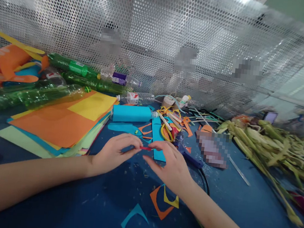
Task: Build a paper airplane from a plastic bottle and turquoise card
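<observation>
My left hand (pixel 118 153) is closed in a pinch on the left end of a small red strip (pixel 145 148), which looks like paper. At the strip's other end are the bent fingers of my right hand (pixel 173 164), its thumb a little below and apart from the strip. Just beyond lies a plastic bottle wrapped in blue paper (pixel 131 114), on its side. A flat blue paper piece (pixel 123 127) rests in front of it. To the right of my right hand are a dark blue glue gun (pixel 191 158) and yellow-handled scissors (pixel 167 133).
Coloured paper sheets (pixel 54 125) are stacked at left, with green bottles (pixel 77 68) behind. Paper offcuts (pixel 158 202) lie on the blue table (pixel 89 202) near me. Corn husks (pixel 268 149) pile up at right. A perforated metal screen (pixel 156 26) stands behind; people show dimly there.
</observation>
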### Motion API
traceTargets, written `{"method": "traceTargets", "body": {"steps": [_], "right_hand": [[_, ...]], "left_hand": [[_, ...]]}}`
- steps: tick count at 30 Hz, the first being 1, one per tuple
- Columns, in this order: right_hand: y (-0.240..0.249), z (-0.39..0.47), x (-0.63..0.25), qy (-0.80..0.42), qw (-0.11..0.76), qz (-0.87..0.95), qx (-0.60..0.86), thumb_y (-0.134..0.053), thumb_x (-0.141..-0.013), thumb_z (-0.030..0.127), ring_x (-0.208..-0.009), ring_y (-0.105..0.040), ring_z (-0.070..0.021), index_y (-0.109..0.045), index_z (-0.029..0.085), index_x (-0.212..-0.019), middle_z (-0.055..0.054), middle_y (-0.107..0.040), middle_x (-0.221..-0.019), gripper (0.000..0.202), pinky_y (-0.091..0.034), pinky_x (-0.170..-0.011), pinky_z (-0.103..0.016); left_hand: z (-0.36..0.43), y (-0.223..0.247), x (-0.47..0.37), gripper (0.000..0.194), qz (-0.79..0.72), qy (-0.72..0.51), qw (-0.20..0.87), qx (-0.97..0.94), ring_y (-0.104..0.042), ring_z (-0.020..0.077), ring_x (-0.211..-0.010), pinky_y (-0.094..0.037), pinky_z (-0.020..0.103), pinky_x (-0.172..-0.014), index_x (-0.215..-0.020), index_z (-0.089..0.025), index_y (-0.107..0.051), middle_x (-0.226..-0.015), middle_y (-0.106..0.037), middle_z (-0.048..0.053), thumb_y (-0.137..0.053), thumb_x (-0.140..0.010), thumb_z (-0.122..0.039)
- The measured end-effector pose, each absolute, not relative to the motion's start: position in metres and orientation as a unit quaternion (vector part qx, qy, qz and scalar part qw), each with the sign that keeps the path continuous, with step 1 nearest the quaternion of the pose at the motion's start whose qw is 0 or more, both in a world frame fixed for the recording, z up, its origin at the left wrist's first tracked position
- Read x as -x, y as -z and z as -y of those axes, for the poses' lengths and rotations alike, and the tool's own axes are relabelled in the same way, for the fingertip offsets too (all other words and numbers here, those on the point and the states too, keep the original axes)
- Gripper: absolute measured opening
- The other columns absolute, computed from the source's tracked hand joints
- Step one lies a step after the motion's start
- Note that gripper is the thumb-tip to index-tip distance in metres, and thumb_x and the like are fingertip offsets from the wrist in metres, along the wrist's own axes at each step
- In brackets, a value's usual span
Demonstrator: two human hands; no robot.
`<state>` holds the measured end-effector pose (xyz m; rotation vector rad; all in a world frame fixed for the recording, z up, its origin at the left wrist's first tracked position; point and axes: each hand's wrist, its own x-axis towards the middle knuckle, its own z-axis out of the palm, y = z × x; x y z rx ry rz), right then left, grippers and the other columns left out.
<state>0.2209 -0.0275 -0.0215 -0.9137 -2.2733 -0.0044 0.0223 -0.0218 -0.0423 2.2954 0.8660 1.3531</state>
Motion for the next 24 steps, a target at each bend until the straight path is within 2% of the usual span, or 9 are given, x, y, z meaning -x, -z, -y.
{"method": "traceTargets", "body": {"steps": [2,7,17,24], "right_hand": [[0.0237,0.0288,-0.2188,-0.029,0.332,0.869,0.365,-0.057,-0.082,0.029,-0.088,-0.058,-0.018,-0.051,0.019,-0.104,-0.006,-0.063,-0.093,0.026,-0.049,-0.076,-0.032],[0.0287,0.0296,-0.2168,-0.037,0.31,0.874,0.371,-0.05,-0.085,0.026,-0.077,-0.059,-0.0168,-0.057,0.019,-0.091,-0.004,-0.063,-0.081,0.011,-0.048,-0.069,-0.029],[0.0262,0.03,-0.2148,-0.019,0.305,0.876,0.372,-0.048,-0.083,0.017,-0.071,-0.06,-0.0161,-0.06,0.019,-0.088,-0.004,-0.063,-0.074,0.013,-0.048,-0.066,-0.028],[0.0222,0.0271,-0.2177,-0.156,0.304,0.854,0.393,-0.048,-0.083,0.015,-0.075,-0.063,-0.0124,-0.059,0.021,-0.095,0.0,-0.067,-0.084,0.018,-0.049,-0.069,-0.023]], "left_hand": [[0.022,0.0423,-0.0225,0.006,-0.292,-0.471,0.16,-0.817,-0.059,0.0132,-0.085,-0.049,0.027,-0.078,-0.082,-0.018,-0.056,-0.087,-0.064,0.003,-0.052,-0.082,-0.014],[0.0231,0.0428,-0.0234,0.008,-0.256,-0.46,0.136,-0.84,-0.059,0.0137,-0.086,-0.05,0.027,-0.078,-0.085,-0.018,-0.056,-0.087,-0.065,0.005,-0.052,-0.082,-0.012],[0.0222,0.0427,-0.0229,0.008,-0.288,-0.445,0.174,-0.83,-0.059,0.0136,-0.086,-0.048,0.028,-0.08,-0.088,-0.019,-0.057,-0.089,-0.065,0.003,-0.05,-0.085,-0.017],[0.021,0.0425,-0.0233,0.01,-0.3,-0.452,0.18,-0.821,-0.058,0.0139,-0.086,-0.047,0.027,-0.079,-0.089,-0.019,-0.06,-0.087,-0.064,0.003,-0.051,-0.084,-0.017]]}}
